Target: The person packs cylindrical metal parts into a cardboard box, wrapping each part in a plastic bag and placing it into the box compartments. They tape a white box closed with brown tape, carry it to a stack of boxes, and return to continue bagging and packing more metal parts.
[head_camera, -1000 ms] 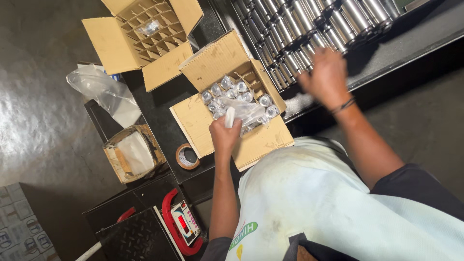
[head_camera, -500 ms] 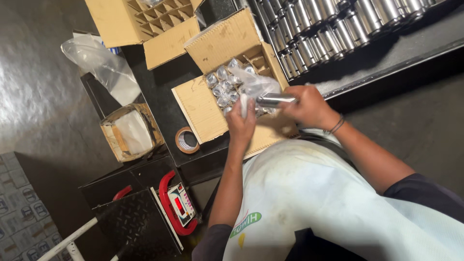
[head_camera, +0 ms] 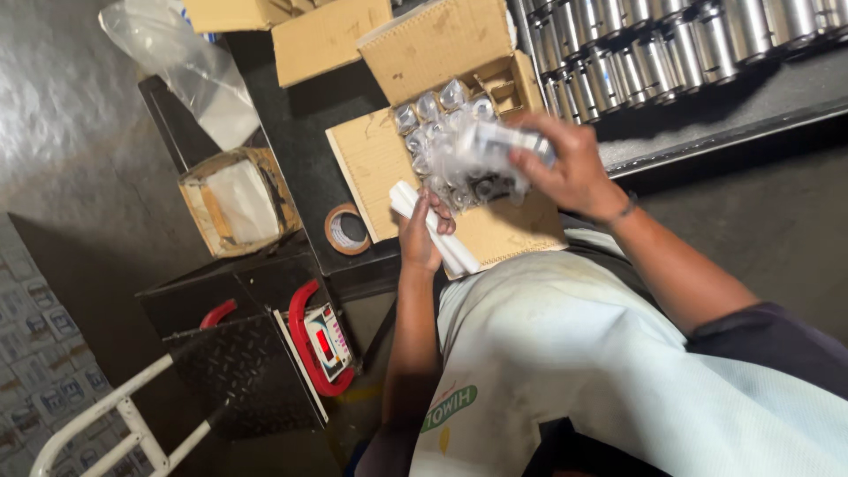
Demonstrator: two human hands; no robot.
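Note:
My right hand (head_camera: 570,168) grips a shiny metal cylinder (head_camera: 503,140) partly wrapped in a clear plastic bag, held over an open cardboard box (head_camera: 375,163). The box holds several bagged metal cylinders (head_camera: 433,110) standing in divider cells. My left hand (head_camera: 422,231) sits at the box's near flap and holds a roll of white plastic bags (head_camera: 435,228). Both hands are close together above the box.
Rows of bare metal cylinders (head_camera: 671,49) lie on a dark shelf at the upper right. A tape roll (head_camera: 346,230) rests on the black table beside a small open box (head_camera: 237,201). A red-trimmed weighing scale (head_camera: 322,340) stands lower left, and a crumpled plastic sheet (head_camera: 190,66) lies upper left.
My right hand came back from the shelf with a metal cylinder and now holds it in a bag over the box. My left hand dropped to the box's near flap.

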